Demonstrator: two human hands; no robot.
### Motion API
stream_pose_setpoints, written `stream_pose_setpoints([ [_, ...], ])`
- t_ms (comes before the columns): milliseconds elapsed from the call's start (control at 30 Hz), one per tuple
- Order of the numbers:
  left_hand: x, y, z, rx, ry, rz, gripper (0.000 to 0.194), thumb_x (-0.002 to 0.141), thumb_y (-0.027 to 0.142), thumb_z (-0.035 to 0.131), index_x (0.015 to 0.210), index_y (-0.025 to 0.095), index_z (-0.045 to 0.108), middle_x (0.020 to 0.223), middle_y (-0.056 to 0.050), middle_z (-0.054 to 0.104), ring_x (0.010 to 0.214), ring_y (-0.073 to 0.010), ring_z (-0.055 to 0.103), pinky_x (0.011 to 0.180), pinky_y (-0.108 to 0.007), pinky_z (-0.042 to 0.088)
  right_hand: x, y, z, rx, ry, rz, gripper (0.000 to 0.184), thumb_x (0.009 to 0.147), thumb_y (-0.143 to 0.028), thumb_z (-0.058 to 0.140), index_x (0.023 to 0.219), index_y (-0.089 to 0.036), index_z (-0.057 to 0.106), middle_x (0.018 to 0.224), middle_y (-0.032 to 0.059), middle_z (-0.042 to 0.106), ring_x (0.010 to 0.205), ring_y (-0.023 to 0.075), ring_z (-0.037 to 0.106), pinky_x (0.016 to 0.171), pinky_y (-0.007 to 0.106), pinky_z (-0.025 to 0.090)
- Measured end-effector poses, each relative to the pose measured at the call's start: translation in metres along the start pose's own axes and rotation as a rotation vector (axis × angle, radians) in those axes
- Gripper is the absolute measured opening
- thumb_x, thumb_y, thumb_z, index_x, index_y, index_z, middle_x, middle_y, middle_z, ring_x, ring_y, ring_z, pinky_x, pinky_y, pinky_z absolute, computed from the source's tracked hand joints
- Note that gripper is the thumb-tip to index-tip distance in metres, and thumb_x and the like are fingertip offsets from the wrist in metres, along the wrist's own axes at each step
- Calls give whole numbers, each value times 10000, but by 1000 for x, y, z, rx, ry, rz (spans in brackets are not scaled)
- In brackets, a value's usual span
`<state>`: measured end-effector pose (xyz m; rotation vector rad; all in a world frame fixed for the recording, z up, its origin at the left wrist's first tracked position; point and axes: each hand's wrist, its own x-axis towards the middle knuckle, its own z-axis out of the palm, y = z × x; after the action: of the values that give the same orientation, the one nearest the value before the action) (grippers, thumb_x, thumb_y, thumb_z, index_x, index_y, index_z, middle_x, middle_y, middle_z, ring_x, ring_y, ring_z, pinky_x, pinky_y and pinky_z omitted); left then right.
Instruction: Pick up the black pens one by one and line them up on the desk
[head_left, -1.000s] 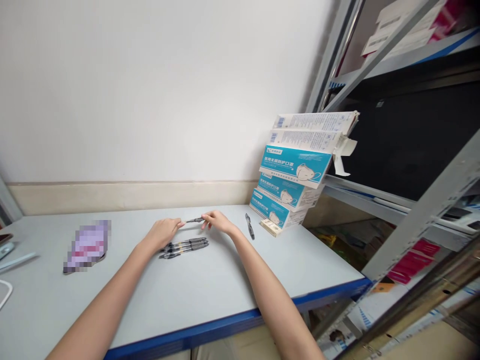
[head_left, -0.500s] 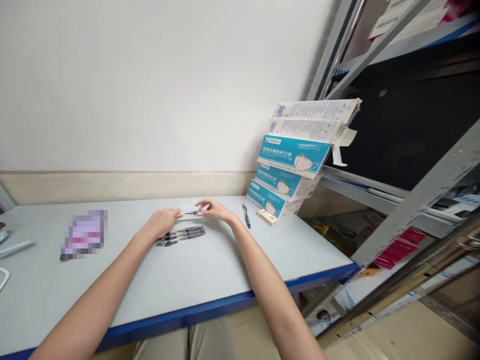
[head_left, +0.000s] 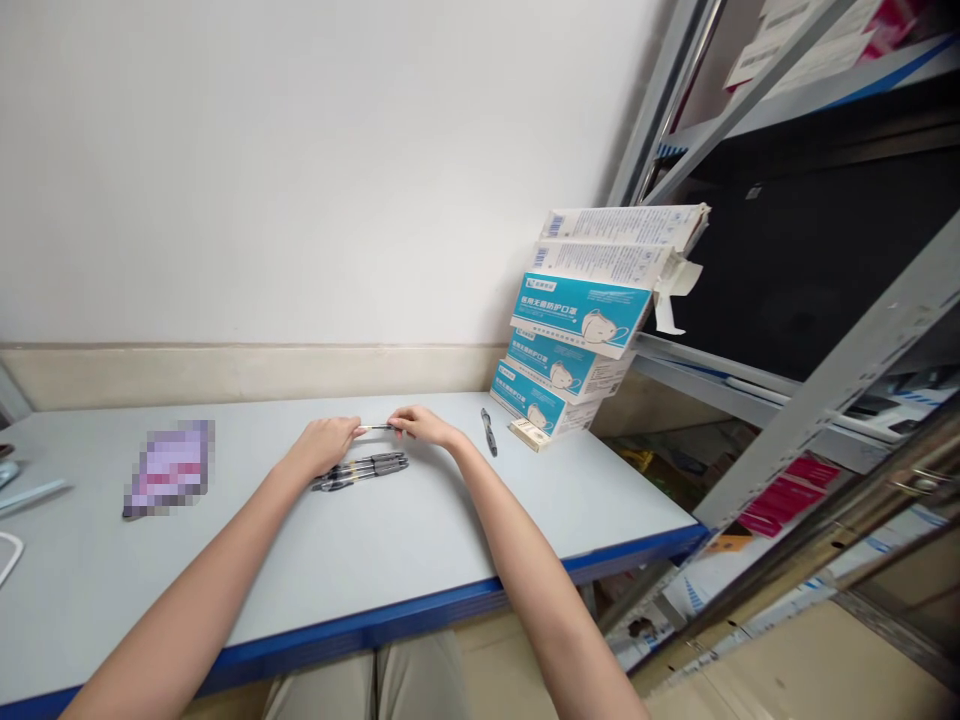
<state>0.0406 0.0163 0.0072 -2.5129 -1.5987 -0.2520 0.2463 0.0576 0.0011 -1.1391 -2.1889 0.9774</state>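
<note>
A slim pen (head_left: 376, 427) spans the gap between my hands, just above the table. My left hand (head_left: 328, 445) is closed round its left end, while the fingers of my right hand (head_left: 420, 425) pinch its right end. Several dark, clear-barrelled pens (head_left: 367, 470) lie side by side on the table, close below my hands, their left ends partly covered by my left hand. Farther right, a single black pen (head_left: 489, 432) lies apart on the tabletop.
A leaning stack of blue and white mask boxes (head_left: 577, 310) stands at the table's right, with a small flat box (head_left: 529, 434) before it. A blurred purple packet (head_left: 171, 465) lies left. Metal shelving (head_left: 817, 400) rises beside the table's blue edge (head_left: 420, 615).
The fingers of my right hand have closed in on the pen's right end. My left hand stays where it was, and the view has shifted slightly.
</note>
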Motion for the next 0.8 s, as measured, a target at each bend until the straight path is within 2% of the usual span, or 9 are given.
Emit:
stream_pose_setpoints([
  [67, 1, -1, 2, 22, -1, -2, 370, 915, 391, 219, 857, 190, 524, 851, -84, 655, 766, -188, 607, 632, -258, 365, 0, 0, -1, 3, 51, -59, 285, 739, -241, 623, 999, -130, 587, 828, 18, 591, 681, 90, 496, 684, 211, 397],
  [133, 1, -2, 4, 40, -12, 6, 372, 916, 395, 216, 857, 192, 521, 842, -79, 657, 761, -188, 608, 628, -258, 368, -1, 1, -2, 69, 55, -65, 386, 730, -278, 640, 1084, -145, 560, 924, 43, 604, 727, 98, 517, 711, 221, 409],
  [233, 2, -3, 7, 57, -2, 15, 379, 916, 402, 212, 848, 193, 520, 848, -77, 658, 771, -189, 609, 629, -259, 371, -1, 3, -2, 178, -60, -26, 342, 846, -344, 475, 1061, -101, 584, 846, 70, 634, 681, 107, 536, 670, 238, 431],
  [333, 2, -5, 7, 58, 0, 14, 370, 916, 393, 218, 844, 193, 521, 866, -78, 660, 784, -191, 608, 632, -259, 374, 0, 5, -2, 168, -54, -50, 316, 771, -258, 590, 1042, -94, 602, 862, 71, 642, 720, 113, 546, 669, 221, 429],
  [400, 2, -5, 7, 54, -8, 21, 361, 915, 387, 224, 845, 195, 522, 871, -78, 662, 781, -194, 608, 633, -261, 374, 1, 5, -2, 156, -34, -68, 397, 729, -213, 636, 1110, -119, 573, 939, 70, 637, 771, 111, 550, 701, 214, 426],
  [533, 1, -5, 7, 54, 7, 19, 392, 915, 404, 204, 856, 195, 530, 861, -82, 659, 785, -206, 608, 638, -267, 375, 3, 6, -2, 153, -88, -34, 301, 836, -227, 480, 1086, -101, 592, 848, 66, 650, 688, 102, 552, 687, 232, 434],
  [600, 1, -5, 6, 49, 2, 14, 397, 915, 401, 198, 855, 193, 531, 849, -84, 657, 771, -208, 608, 631, -269, 373, 3, 6, -3, 75, -20, -43, 247, 775, -180, 558, 998, -107, 635, 858, 58, 647, 690, 103, 545, 683, 227, 428],
  [667, 1, -4, 6, 44, -13, 19, 385, 915, 389, 204, 848, 192, 527, 839, -83, 656, 755, -210, 607, 619, -273, 368, 3, 5, -3, 7, 38, -64, 288, 689, -156, 651, 975, -127, 647, 913, 52, 638, 728, 107, 543, 693, 218, 421],
  [800, 0, -3, 4, 34, -9, 20, 376, 914, 384, 203, 847, 193, 520, 855, -84, 656, 769, -211, 605, 622, -276, 364, 1, 4, -4, 66, -89, -58, 322, 780, -252, 564, 1079, -138, 604, 844, 47, 643, 648, 97, 543, 617, 212, 428],
])
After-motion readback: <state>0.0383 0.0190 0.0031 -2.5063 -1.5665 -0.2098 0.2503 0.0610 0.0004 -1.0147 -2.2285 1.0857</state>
